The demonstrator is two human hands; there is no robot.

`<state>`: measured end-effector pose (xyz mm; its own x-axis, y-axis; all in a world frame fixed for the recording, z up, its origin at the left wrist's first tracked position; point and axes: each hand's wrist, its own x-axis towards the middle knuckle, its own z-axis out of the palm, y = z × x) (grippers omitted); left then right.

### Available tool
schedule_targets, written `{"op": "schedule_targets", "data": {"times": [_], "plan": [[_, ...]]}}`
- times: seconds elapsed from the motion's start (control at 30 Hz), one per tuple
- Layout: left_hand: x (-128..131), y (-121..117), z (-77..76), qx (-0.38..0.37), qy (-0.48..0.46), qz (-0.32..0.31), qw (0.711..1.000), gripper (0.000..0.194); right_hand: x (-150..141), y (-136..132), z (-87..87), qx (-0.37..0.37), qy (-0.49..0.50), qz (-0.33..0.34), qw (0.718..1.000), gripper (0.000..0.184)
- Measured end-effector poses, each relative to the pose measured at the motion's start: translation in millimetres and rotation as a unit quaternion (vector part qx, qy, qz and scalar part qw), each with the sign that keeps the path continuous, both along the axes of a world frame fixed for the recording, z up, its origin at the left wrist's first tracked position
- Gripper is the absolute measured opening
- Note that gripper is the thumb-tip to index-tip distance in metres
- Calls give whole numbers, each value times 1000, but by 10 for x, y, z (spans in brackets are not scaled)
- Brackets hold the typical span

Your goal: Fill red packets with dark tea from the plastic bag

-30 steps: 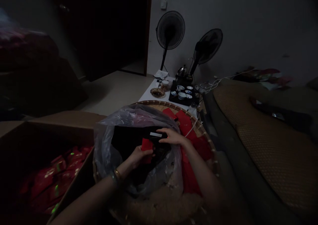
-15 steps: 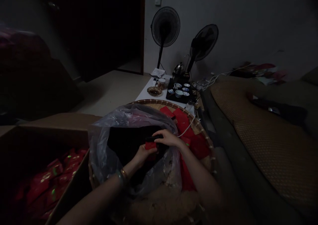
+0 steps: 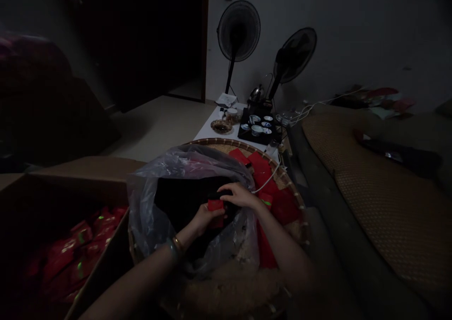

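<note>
My left hand (image 3: 204, 217) is closed around a small red packet (image 3: 215, 207), held upright over the large clear plastic bag (image 3: 141, 207). Just at the packet's top edge is my right hand (image 3: 238, 195), its fingers bent around a small black object (image 3: 213, 195) that barely shows against the dark. Inside the open bag lies a black mass (image 3: 183, 197), too dark to make out. The bag rests in a round woven bamboo tray (image 3: 226, 289). Several flat red packets (image 3: 263, 169) lie on the tray's right side.
A cardboard box (image 3: 95, 167) holding several shiny red packets (image 3: 63, 254) stands at the left. Beyond the tray, a low white table (image 3: 208, 130) carries a black tea tray (image 3: 243, 136) with cups. Two fans (image 3: 238, 30) stand behind it. A mat-covered seat (image 3: 374, 183) runs along the right.
The black object in my right hand has come down toward the packet and shows less. My left hand keeps its hold on the packet. The view has shifted slightly.
</note>
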<state>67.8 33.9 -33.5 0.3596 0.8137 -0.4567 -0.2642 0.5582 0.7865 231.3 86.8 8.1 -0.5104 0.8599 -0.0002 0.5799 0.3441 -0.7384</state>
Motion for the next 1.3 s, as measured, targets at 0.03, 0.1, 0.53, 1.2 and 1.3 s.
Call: {"op": "schedule_targets", "data": {"times": [0.03,0.1,0.53,1.2,1.3], "plan": [[0,-1,-1,-2,-1,-1,1000,46,0,2,-6,1,0,1,1000,26],[2,-4,2,-4,-2,-3,1000,46,1,4,-17,5,0,0,1000,25],[-6,-1,-19,-14,-15,5,1000,46,0,1,-34,-8,10,6,1000,26],[-31,10,-92,-17,-12,-17,1000,48,99,74,-41,-113,64,55,990,44],[-30,6,-74,-24,0,-12,1000,49,103,83,-13,-96,79,6,992,41]]}}
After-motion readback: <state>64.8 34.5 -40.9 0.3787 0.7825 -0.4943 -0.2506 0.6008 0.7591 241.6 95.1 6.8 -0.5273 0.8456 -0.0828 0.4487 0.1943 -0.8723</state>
